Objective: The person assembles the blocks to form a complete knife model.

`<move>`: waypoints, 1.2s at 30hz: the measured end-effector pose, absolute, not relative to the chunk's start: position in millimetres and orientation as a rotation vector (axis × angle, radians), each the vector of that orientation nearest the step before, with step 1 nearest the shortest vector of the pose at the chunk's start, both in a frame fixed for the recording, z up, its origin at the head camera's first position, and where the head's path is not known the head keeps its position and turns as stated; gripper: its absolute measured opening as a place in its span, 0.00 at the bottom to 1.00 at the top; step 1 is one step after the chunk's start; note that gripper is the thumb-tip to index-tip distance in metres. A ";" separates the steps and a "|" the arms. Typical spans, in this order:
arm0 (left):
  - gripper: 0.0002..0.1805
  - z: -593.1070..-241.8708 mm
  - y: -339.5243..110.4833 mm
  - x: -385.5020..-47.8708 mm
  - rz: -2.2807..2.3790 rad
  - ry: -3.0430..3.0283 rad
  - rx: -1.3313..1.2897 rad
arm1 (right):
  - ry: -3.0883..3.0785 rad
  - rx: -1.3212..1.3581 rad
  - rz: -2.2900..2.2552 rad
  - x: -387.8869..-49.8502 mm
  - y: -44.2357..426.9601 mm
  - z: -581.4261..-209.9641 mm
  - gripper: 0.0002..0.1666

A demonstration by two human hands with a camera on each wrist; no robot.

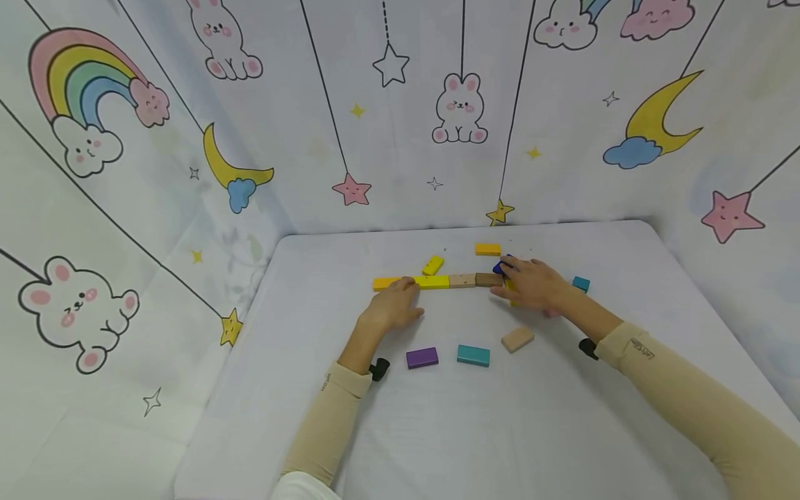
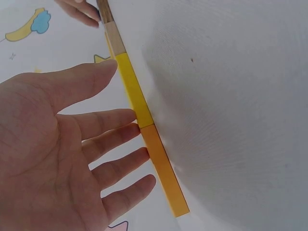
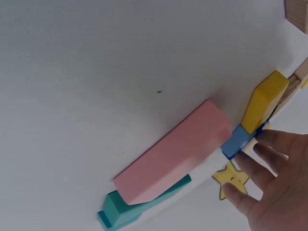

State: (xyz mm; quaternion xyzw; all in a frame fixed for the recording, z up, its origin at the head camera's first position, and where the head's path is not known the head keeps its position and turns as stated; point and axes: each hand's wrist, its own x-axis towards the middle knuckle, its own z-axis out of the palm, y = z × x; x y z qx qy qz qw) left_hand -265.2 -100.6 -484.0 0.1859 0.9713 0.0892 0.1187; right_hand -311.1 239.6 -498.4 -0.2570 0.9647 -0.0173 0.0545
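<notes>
A straight row of blocks joins an orange block (image 2: 164, 168), a yellow block (image 2: 134, 89), a light wood block (image 1: 462, 280) and a dark wood block (image 1: 489, 280). My left hand (image 1: 392, 307) lies along the row's left part, its fairly straight fingers touching the orange and yellow blocks. At the row's right end, my right hand (image 1: 534, 283) reaches with spread fingers to a dark blue block (image 3: 236, 141), fingertips at its edge. Another yellow block (image 3: 264, 101) stands beside the blue one, mostly hidden under this hand in the head view. A pink block (image 3: 173, 154) is close by.
Nearer the front lie a purple block (image 1: 421, 357), a teal block (image 1: 473, 355) and a light wood block (image 1: 517, 339). Behind the row are a small yellow block (image 1: 432, 265) and an orange-yellow block (image 1: 487, 249). Teal blocks (image 3: 122, 209) lie past the pink one.
</notes>
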 end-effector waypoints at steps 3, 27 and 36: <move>0.35 -484.5 -100.8 -265.2 0.262 2.838 0.544 | 2.931 -0.783 -0.047 -310.1 243.2 -499.7 0.50; 0.34 -484.2 -100.1 -264.8 0.257 2.838 0.554 | 2.981 -0.788 0.009 -293.6 254.5 -503.6 0.47; 0.34 -486.6 -100.4 -265.6 0.254 2.848 0.554 | 3.006 -0.797 0.028 -288.1 257.3 -505.4 0.47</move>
